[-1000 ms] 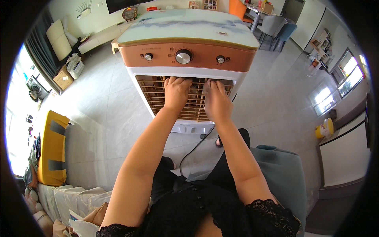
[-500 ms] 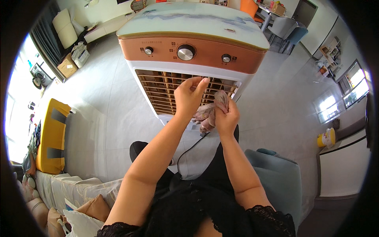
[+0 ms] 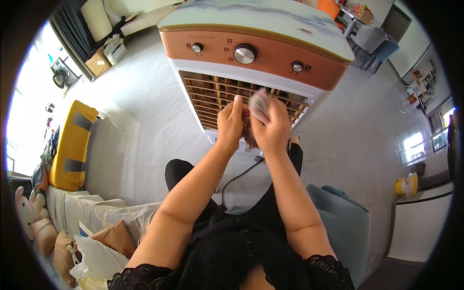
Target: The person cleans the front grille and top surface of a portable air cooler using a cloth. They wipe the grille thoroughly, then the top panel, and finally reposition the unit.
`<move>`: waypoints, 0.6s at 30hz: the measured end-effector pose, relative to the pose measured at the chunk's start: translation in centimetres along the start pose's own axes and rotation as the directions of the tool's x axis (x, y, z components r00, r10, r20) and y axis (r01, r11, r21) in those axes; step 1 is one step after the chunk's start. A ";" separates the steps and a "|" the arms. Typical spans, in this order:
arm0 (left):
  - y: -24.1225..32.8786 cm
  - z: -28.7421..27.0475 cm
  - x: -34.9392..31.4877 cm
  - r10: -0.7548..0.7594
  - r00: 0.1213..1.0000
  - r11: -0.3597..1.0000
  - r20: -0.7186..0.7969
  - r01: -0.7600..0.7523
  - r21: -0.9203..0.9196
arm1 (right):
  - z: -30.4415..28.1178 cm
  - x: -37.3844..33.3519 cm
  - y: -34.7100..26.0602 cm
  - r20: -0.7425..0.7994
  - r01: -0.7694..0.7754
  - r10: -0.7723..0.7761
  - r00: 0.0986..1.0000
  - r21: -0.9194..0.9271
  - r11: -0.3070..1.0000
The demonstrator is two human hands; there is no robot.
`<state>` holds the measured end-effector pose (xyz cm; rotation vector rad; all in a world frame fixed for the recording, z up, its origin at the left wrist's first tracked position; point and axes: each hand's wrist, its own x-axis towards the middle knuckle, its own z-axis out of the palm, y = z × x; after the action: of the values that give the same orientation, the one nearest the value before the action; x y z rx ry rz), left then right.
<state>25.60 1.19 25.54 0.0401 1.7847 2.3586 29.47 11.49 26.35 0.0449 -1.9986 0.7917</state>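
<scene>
In front of me stands an air cooler (image 3: 256,46) with a copper-coloured knob panel, a pale marbled top and a brown slatted grille (image 3: 208,94). A crumpled pinkish-grey cloth (image 3: 259,105) is in my right hand (image 3: 273,126), which is closed round it before the right part of the grille. Part of the cloth sticks up past the thumb, smeared by motion. My left hand (image 3: 230,124) is close beside it, thumb up and fingers curled inward. Whatever its fingers hold is hidden, though a darker fold of cloth shows between the two hands.
A black cord (image 3: 237,176) runs from the cooler's base toward my lap. A teal chair (image 3: 336,222) is by my right side. To the left are a yellow padded piece (image 3: 75,145) and a covered sofa (image 3: 104,210) with cushions. Chairs and a table stand at the far right.
My left hand has come down from the upper grille to beside the right hand. The right hand has lifted the cloth slightly and turned. The cooler appears farther right in view.
</scene>
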 end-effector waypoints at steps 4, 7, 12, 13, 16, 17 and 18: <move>-2.5 -1.6 0.9 0.041 0.993 0.994 -0.112 -0.052 -0.099 | 4.5 1.2 0.2 0.249 0.202 -0.129 0.960 -0.291 0.935; -3.4 -4.3 1.7 0.136 0.974 0.990 -0.183 -0.138 0.001 | 3.9 1.2 0.8 0.394 0.186 -0.037 0.918 -0.347 0.919; -0.1 -10.7 6.6 0.523 0.817 0.806 -0.243 -0.380 0.455 | -1.3 0.2 4.0 0.316 0.391 -0.287 0.904 -0.344 0.853; 1.2 -11.3 7.2 0.591 0.765 0.735 -0.256 -0.378 0.563 | -1.6 -0.2 4.6 0.240 0.384 -0.314 0.918 -0.351 0.854; 3.9 -13.4 9.3 0.737 0.651 0.505 -0.181 -0.353 0.788 | -1.4 -1.3 4.7 0.071 0.299 -0.294 0.953 -0.371 0.879; 4.6 -13.9 10.1 0.638 0.751 0.551 -0.168 -0.293 0.782 | -0.7 -1.7 4.2 0.056 0.223 -0.218 0.974 -0.381 0.897; 5.0 -13.7 10.4 0.495 0.858 0.730 -0.138 -0.325 0.601 | -0.1 -1.9 3.7 0.038 0.145 -0.141 0.989 -0.391 0.909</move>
<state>12.95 -11.44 25.57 0.2055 2.8377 2.0610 29.32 13.88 22.97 -0.0388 -2.1016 0.2860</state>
